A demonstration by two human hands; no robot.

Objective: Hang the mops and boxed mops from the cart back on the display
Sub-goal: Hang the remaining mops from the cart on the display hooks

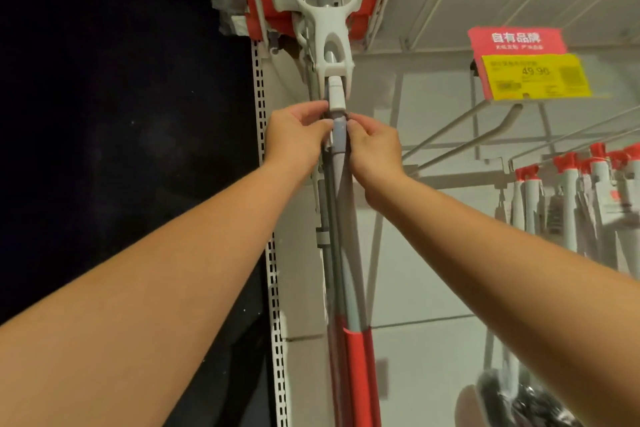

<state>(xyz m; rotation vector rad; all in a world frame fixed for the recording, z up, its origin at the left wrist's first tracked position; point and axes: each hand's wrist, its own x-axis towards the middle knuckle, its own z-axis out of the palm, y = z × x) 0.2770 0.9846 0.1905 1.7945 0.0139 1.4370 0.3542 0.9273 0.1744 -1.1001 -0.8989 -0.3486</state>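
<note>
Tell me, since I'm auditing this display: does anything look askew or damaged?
Nothing stands out. The left hand and right hand pinch the grey mop pole by its white collar; the yellow price tag hangs intact.

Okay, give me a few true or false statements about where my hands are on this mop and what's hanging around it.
1. The left hand and right hand both hold the grey mop pole. True.
2. The yellow price tag hangs left of the mop. False: it is on the right, under a pink sign.
3. Lower down, the pole carries a red sleeve. True.
4. Nothing else hangs to the right of the mop. False: white handles with red caps hang there.
</note>
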